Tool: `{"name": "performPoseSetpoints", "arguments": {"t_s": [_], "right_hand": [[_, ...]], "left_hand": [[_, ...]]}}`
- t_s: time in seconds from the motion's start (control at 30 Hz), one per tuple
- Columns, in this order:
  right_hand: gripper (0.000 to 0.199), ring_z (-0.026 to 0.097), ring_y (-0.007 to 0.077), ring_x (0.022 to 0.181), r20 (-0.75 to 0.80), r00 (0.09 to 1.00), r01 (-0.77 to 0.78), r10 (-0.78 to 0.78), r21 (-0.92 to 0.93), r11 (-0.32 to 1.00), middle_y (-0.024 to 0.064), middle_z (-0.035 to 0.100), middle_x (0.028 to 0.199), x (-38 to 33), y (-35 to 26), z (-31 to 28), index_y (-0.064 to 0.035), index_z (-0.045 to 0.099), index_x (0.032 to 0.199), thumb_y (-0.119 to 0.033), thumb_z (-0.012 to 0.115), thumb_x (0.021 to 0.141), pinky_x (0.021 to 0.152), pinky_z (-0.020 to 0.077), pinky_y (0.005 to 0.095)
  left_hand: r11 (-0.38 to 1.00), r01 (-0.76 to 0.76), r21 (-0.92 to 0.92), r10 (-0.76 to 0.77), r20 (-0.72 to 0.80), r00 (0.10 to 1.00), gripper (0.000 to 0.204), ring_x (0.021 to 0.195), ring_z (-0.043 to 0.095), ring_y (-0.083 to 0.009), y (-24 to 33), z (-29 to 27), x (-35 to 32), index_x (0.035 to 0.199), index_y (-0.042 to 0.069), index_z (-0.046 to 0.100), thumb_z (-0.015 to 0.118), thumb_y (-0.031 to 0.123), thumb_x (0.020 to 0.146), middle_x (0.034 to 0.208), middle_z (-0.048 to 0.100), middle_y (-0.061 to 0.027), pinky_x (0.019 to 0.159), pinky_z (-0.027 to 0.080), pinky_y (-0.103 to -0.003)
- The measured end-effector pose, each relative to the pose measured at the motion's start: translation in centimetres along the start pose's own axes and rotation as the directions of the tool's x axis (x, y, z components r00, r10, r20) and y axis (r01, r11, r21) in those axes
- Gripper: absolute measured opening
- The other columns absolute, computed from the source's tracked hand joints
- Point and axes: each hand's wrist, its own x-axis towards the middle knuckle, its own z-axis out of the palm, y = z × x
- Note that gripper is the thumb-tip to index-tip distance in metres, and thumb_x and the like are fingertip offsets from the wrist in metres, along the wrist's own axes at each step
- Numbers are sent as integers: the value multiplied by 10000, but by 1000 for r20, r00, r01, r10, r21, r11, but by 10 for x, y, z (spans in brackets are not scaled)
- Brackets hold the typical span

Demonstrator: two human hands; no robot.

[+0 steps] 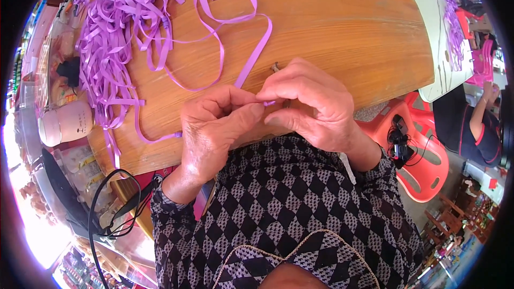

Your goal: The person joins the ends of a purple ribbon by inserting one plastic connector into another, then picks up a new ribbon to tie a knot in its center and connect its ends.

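Close in front of me, both hands meet over the near edge of the wooden table. My left hand (211, 126) pinches a purple ribbon (254, 59) between thumb and forefinger. A small purple end (269, 103) pokes out past those fingertips. My right hand (316, 104) is curled, its forefinger tip at that end and its thumb just below; its exact grip is partly hidden. Beside my left wrist lies another ribbon strand (147, 138) with a darker wrapped end. A small metal peg-like piece (276, 67) stands behind my right knuckles.
A big heap of purple ribbons (104, 37) covers the left of the wooden table (342, 27) and hangs over its edge. A pale pink jar (67, 123) and a black cable (91, 230) are at left. At right are a red plastic chair (423, 174) holding black cords, and another person (476, 123).
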Motion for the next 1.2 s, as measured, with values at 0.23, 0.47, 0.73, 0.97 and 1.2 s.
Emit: {"name": "performPoseSetpoints", "arguments": {"t_s": [0.23, 0.47, 0.73, 0.97, 1.2], "right_hand": [[176, 510, 149, 650, 120, 988, -102, 99, 25, 994, 60, 559, 760, -4, -1, -3, -7, 560, 763, 54, 684, 654, 572, 398, 256], [113, 491, 76, 678, 400, 712, -694, 576, 524, 494, 29, 541, 784, -6, -14, -4, -1, 545, 781, 57, 613, 712, 590, 391, 211], [257, 504, 103, 764, 229, 886, -462, 402, 379, 802, 73, 530, 893, -7, -7, -4, 24, 533, 873, -12, 726, 706, 642, 411, 226], [154, 490, 87, 677, 384, 754, -656, 532, 461, 597, 29, 517, 732, -6, -17, -4, -9, 507, 736, 76, 620, 675, 589, 385, 221], [168, 471, 81, 648, 434, 704, -709, 562, 469, 526, 28, 506, 712, -16, -22, -8, -29, 482, 714, 67, 606, 653, 545, 369, 214]], "left_hand": [[988, 148, -30, -144, 109, 983, 66, 618, 506, -27, 5, -11, 6, 806, -6, 613, 631, 26, 751, 681, 581, 12, 548, 391, -166], [995, 34, 99, -47, 132, 990, 30, 603, 493, -22, 3, -11, -1, 762, -4, 605, 631, 5, 750, 677, 576, 20, 533, 386, -166], [999, -32, 34, 31, 20, 999, 13, 597, 485, -8, -4, -8, 0, 767, -5, 606, 608, -15, 759, 673, 563, 33, 532, 385, -150], [975, -105, 196, 80, 130, 988, 22, 628, 485, -7, -2, -5, -6, 783, 5, 617, 622, 4, 761, 689, 563, 43, 543, 387, -160], [989, 11, 147, -42, 208, 977, 64, 625, 463, -9, -2, -10, -13, 805, 6, 617, 658, 34, 765, 692, 549, 49, 552, 375, -163]]}}
